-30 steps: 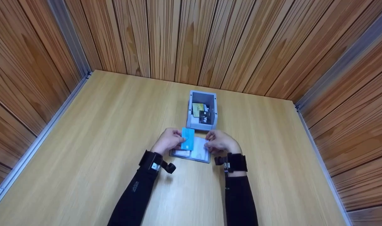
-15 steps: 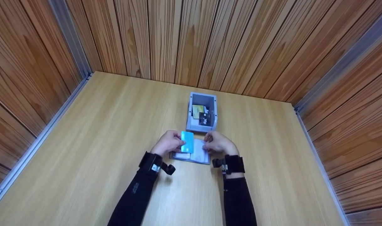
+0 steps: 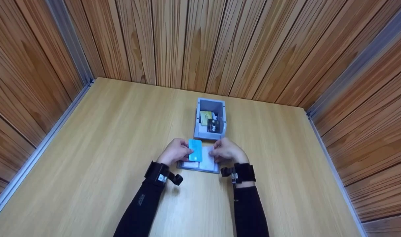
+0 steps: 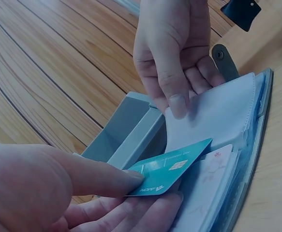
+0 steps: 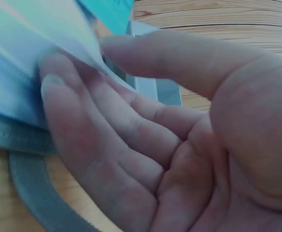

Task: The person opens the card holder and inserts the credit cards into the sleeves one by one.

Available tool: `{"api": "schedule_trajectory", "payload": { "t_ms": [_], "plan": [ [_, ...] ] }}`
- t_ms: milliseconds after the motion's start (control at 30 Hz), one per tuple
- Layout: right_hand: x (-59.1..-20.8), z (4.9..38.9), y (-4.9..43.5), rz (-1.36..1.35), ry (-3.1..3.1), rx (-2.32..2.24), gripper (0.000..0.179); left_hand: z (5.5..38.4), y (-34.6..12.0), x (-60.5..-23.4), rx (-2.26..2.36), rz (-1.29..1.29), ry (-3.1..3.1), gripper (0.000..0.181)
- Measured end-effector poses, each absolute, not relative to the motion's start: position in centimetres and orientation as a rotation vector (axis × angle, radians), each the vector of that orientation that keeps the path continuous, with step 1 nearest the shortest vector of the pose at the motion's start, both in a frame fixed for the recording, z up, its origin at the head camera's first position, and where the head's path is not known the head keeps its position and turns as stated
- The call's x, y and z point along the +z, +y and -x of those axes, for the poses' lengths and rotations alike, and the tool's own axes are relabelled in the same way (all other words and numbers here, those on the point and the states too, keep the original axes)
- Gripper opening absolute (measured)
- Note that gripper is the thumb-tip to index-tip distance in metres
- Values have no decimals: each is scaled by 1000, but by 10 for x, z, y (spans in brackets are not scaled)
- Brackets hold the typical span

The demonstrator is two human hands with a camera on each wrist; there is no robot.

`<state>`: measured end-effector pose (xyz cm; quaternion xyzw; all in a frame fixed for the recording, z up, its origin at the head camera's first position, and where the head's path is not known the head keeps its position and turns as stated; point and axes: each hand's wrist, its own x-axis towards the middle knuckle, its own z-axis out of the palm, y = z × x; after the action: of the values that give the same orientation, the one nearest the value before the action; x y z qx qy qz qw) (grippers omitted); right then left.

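Observation:
My left hand (image 3: 176, 150) pinches a teal bank card (image 4: 165, 174) by one end, thumb on top and fingers underneath. Its chip end points over an opened card holder (image 3: 203, 170) lying on the table. With thumb and fingers, my right hand (image 3: 229, 150) holds the edge of a clear plastic sleeve (image 4: 213, 113) in the holder; the sleeve bends up in the right wrist view. A pale card with a pinkish print (image 4: 203, 188) sits in the holder's other side. The holder's grey strap (image 4: 224, 63) with a snap sticks out near my right hand.
Just behind the holder stands a grey open box (image 3: 209, 135). Inside it are a yellow card (image 3: 205, 118), a black card (image 3: 213, 126) and other pieces. Wood-plank walls (image 3: 200, 49) enclose the wooden tabletop (image 3: 121, 131) at the back and sides.
My right fingertips have shifted slightly left with the sleeve's edge. The teal card has come a little nearer to me over the holder, still pinched in my left hand.

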<state>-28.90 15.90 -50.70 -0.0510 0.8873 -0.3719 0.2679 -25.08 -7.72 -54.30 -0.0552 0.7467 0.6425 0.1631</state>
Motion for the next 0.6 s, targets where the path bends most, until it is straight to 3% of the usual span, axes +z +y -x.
{"api": "schedule_trajectory", "payload": {
  "t_ms": [367,600],
  "plan": [
    [-506,287,161,120,2315,-1011,25,252,-78,-544,1812,183,2134,9],
    [-509,288,165,76,2332,-1020,20,251,-80,-541,1747,186,2172,29]
  ]
}}
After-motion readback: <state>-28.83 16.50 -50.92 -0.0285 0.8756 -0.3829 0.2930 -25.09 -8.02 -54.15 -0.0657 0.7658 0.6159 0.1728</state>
